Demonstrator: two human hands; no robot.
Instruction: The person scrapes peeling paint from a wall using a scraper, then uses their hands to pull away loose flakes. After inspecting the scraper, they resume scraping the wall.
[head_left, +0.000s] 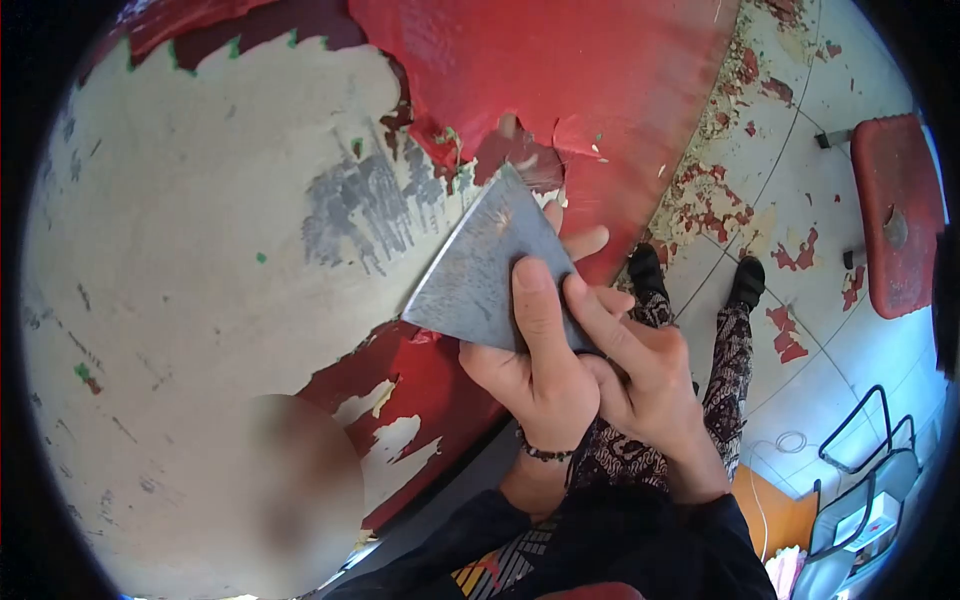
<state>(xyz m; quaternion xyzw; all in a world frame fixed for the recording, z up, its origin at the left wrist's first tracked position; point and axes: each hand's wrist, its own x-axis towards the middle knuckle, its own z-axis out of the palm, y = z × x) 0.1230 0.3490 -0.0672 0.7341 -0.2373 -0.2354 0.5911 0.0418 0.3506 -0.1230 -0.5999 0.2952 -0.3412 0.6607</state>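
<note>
A wide grey metal scraper (475, 270) is in front of me, its broad blade tilted over the partly stripped surface. My left hand (545, 385), with a dark beaded bracelet at the wrist, grips it; the thumb lies flat on the blade and other fingers show past its far edge. My right hand (650, 375) is at the blade's right side, its index fingertip at the edge and the other fingers curled. Any handle is hidden by the hands. Behind the blade, torn red coating (540, 60) borders a bare beige area (200, 220) with grey smears.
Red and pale flakes (715, 205) litter the tiled floor (800, 270) at right. A red seat (897, 215) stands at the far right, and a grey chair (860, 510) holds a white box (868, 522). A blurred brown patch covers the lower left.
</note>
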